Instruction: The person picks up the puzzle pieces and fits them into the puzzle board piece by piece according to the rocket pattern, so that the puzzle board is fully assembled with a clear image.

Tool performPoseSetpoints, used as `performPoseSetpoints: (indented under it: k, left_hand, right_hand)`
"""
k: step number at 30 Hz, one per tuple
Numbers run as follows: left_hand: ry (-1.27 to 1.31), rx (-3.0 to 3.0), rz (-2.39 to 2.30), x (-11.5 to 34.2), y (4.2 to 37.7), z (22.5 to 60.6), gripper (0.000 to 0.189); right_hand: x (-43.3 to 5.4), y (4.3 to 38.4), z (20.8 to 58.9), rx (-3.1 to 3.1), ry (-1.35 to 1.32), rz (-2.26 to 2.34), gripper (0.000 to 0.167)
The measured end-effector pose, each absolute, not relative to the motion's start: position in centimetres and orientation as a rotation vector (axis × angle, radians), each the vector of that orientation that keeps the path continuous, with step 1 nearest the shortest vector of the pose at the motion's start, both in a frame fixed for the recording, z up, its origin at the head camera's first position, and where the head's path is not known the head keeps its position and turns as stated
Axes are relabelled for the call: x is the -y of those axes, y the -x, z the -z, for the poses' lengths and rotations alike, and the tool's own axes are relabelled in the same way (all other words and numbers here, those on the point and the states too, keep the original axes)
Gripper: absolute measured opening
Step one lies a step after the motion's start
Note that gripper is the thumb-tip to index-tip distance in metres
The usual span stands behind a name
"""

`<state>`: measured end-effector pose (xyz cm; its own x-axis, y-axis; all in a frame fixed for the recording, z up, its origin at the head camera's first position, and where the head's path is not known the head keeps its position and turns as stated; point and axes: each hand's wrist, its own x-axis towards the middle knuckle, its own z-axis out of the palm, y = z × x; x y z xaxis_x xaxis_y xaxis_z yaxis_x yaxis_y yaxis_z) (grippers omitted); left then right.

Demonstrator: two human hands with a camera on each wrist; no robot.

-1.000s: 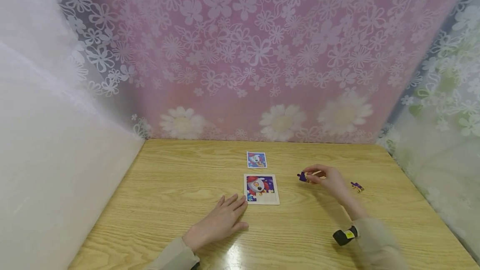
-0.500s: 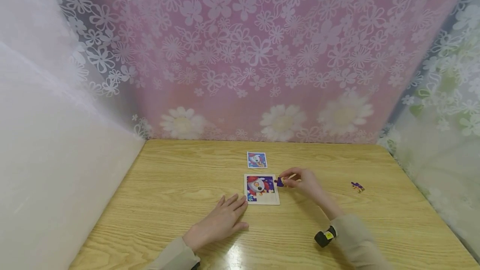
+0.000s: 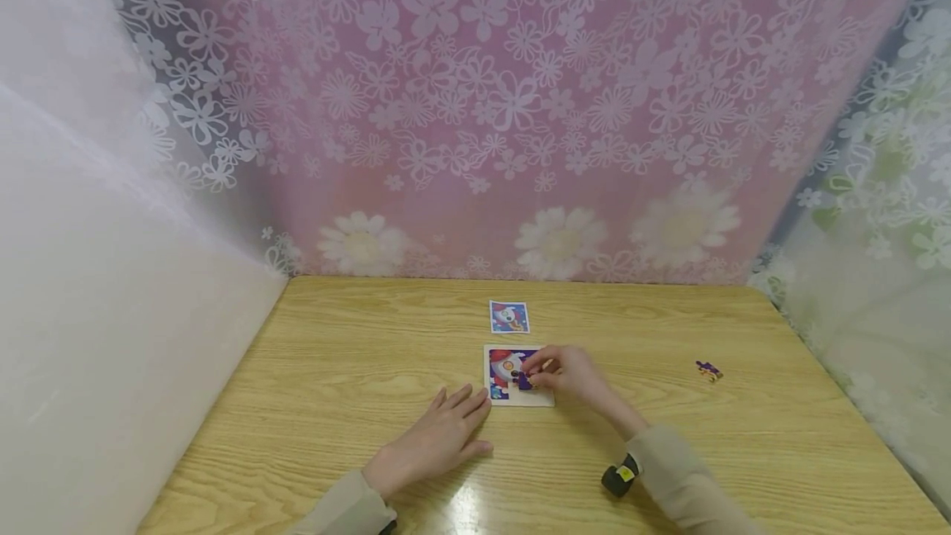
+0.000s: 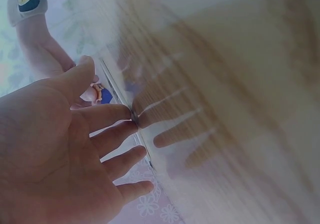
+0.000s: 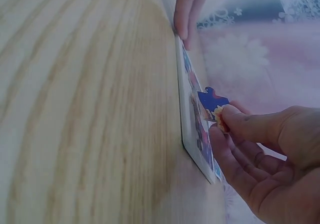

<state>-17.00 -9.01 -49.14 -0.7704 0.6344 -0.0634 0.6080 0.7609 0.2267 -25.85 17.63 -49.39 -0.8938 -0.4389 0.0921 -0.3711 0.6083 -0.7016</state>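
A white-framed jigsaw puzzle (image 3: pixel 494 393) with a cartoon rocket picture lies on the table, its lower right part bare in the visible portion. Over it my right hand (image 3: pixel 575 374) pinches a purple and yellow jigsaw piece (image 5: pixel 212 102) between thumb and fingers; in the right wrist view the piece is tilted and just above the board. My left hand (image 3: pixel 438 440) lies flat, fingers spread, with fingertips touching the frame's lower left edge. The left wrist view shows those straight fingers (image 4: pixel 117 136) at the board's edge. The right hand hides part of the picture.
Behind the puzzle lies a small picture card (image 3: pixel 508 317) with a similar rocket. Another loose jigsaw piece (image 3: pixel 709 371) lies on the wooden table (image 3: pixel 357 353) to the right. Flowered curtains (image 3: pixel 475 106) stand along the back and sides.
My right hand has carried the jigsaw piece leftward, from the table right of the board to above the puzzle. The left hand has stayed in place.
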Motion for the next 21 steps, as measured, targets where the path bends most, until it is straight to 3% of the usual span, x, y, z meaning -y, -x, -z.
performPoseSetpoints:
  k: [15, 21]
  left_hand:
    - [-1.02, -2.825, -0.301, 9.0, 16.9, 49.0, 0.067]
    - [-1.017, -2.825, -0.297, 9.0, 17.0, 49.1, 0.067]
  right_hand:
    - [-15.6, 25.6, 49.6, -2.782, 0.699, 0.982, 0.011]
    - [-15.5, 25.6, 49.8, -2.82, 0.826, 0.911, 0.01]
